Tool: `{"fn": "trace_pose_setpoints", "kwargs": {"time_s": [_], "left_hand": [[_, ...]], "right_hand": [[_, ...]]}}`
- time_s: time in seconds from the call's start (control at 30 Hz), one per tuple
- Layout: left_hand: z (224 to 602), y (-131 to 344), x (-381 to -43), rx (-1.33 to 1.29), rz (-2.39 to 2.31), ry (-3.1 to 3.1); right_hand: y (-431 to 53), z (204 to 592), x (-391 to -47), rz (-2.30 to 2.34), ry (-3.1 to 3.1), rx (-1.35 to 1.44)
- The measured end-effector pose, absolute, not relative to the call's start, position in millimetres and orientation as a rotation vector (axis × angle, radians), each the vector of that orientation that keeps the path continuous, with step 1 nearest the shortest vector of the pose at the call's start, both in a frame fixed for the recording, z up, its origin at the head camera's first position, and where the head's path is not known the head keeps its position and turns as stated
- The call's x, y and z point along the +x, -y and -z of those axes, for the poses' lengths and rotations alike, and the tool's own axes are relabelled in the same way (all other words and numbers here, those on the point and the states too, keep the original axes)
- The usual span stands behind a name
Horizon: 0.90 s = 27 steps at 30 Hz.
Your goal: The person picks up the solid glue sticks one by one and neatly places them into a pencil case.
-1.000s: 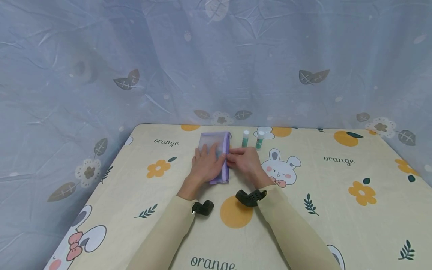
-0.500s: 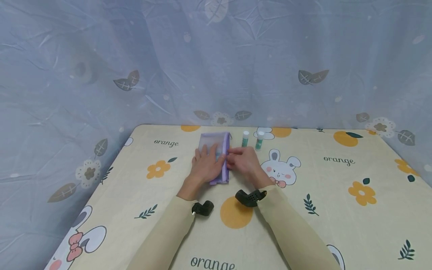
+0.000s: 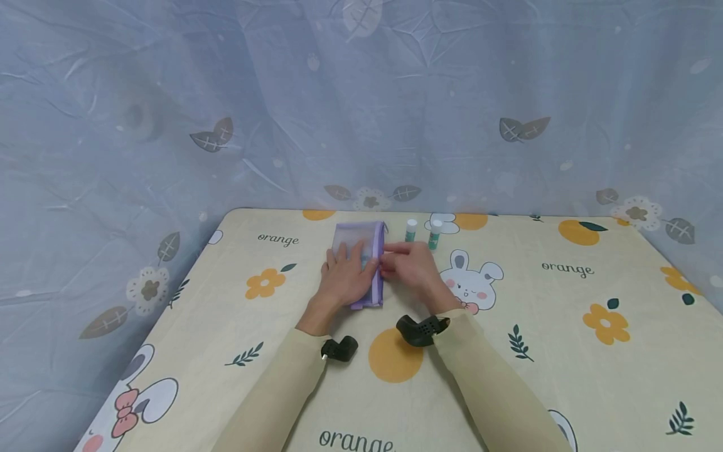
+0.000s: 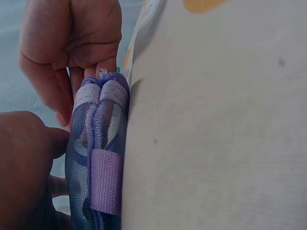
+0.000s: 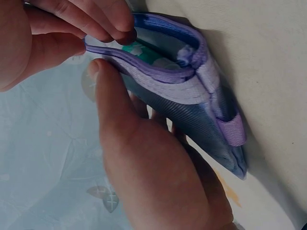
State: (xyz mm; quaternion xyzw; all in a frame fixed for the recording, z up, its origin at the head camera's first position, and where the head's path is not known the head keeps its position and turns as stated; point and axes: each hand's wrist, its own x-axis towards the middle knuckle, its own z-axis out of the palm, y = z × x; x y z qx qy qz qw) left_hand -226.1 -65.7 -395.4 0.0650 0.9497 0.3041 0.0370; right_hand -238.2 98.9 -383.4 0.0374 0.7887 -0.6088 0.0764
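A purple mesh zipper pouch (image 3: 361,230) lies on the table, its zippered mouth facing right. My left hand (image 3: 343,276) rests on top of it with fingers spread, the thumb by the zipper edge. At the mouth, my right hand (image 3: 412,267) pinches the rim. The right wrist view shows the mouth gaping, the right fingertips (image 5: 122,31) at the opening and a green and white thing (image 5: 146,53) partly visible inside. Two small tubes with white caps and green bodies, a left one (image 3: 410,230) and a right one (image 3: 435,235), stand just beyond my right hand.
A cream tablecloth (image 3: 486,370) printed with oranges, flowers and rabbits covers the table. Behind the table's far edge hangs a blue-grey patterned curtain (image 3: 361,113). Black wrist cameras sit on both sleeves, the left one (image 3: 340,348) and the right one (image 3: 420,331).
My right hand has shifted very slightly right at the pouch's mouth and covers a little more of the nearer tube. My left hand and the pouch have stayed in place.
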Motion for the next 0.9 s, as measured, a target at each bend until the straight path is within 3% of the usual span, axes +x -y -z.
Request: {"fn": "trace_pose_setpoints", "kwargs": {"time_s": [0.9], "left_hand": [[397,64,-226,0.194,-0.897,-2.921]], "right_hand": [[-105,361,-235,1.787,-2.603,0.0]]}}
